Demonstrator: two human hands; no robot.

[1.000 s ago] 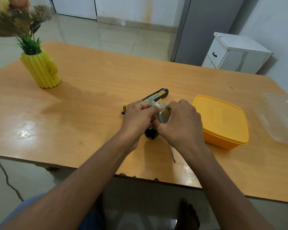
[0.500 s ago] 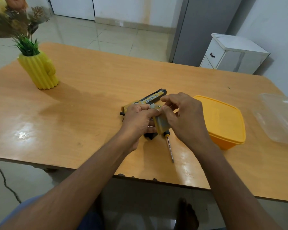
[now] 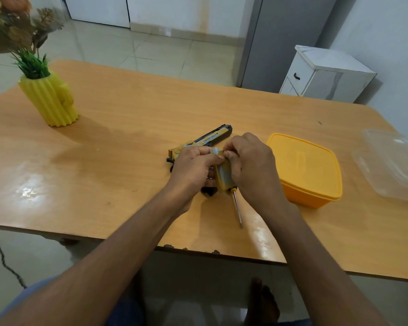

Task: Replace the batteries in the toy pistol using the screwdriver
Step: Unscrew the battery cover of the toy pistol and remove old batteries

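With my left hand (image 3: pixel 193 168) gripping the toy pistol (image 3: pixel 210 140) and my right hand (image 3: pixel 252 165) clutching the screwdriver (image 3: pixel 224 177), I risk its shaft slipping loose.

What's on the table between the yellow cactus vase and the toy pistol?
Nothing: in the head view, only bare orange wooden tabletop lies between the yellow cactus-shaped vase and the yellow-and-black toy pistol.
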